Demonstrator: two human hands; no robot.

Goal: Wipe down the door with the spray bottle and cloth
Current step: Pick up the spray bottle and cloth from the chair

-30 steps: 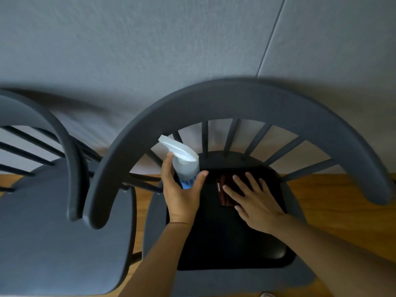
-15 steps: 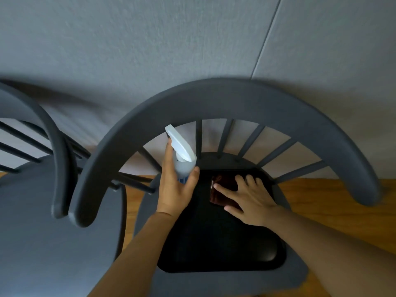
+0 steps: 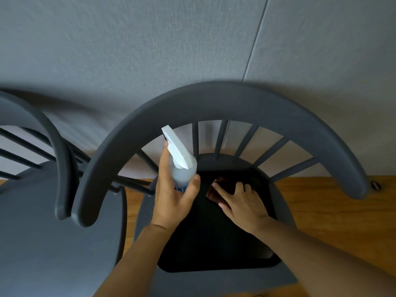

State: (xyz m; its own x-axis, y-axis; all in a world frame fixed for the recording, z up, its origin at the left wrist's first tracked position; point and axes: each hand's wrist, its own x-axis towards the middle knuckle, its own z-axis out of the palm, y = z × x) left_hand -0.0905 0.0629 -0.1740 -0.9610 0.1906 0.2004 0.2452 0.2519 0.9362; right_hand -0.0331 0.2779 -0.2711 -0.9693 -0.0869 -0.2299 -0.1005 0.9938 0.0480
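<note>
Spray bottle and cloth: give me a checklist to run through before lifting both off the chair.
1. Left hand has a grip on the spray bottle: ok, fingers and thumb wrap its body.
2. Bottle upright: ok, roughly, nozzle up.
3. Right hand grips the cloth: cannot tell; fingers curl onto it, the hold is partly hidden.
4. Cloth off the black seat pad: not ok, it lies on it.
5. Way up past the chair back: cannot tell.

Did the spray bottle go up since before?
Yes. The spray bottle rose: its nozzle now overlaps the chair's curved backrest, where before it sat lower among the spindles.
</note>
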